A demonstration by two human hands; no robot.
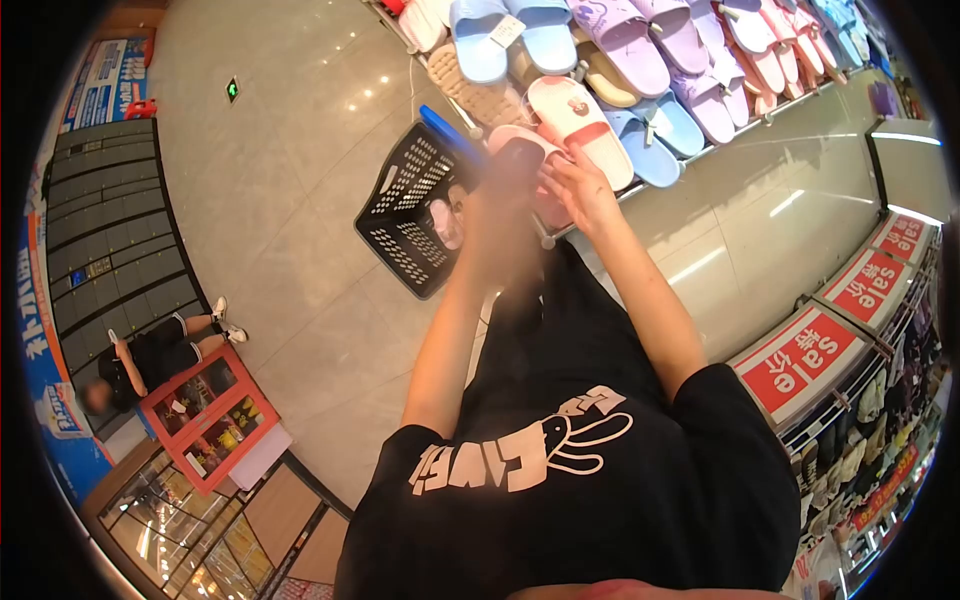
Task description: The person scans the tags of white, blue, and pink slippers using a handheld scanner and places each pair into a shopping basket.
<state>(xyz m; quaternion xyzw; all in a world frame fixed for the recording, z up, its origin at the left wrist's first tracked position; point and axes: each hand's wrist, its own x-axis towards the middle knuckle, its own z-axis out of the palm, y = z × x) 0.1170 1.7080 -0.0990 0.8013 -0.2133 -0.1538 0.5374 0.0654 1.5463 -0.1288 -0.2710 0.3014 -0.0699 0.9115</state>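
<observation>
My left hand (510, 215) is blurred behind a dark smear, and its fingers cannot be made out. It is beside a pink slipper (517, 137) at the rack's near corner. My right hand (580, 188) has its fingers against this slipper, partly covering it. Just beyond them, a pale pink slipper (570, 107) with a small brown decoration and a coral strap lies on the display. Blue slippers (640, 145) are to its right. Left of my hands stands a black perforated basket (405, 205) with a blue handle (447, 130) and a pink item (446, 224) inside.
Purple, blue and pink slippers fill the display rack (770, 118) across the top right. Red sale signs (800, 365) top a shelf at the right. At the far left, a person (155, 358) is near grey lockers (115, 215) and a red cabinet (215, 418).
</observation>
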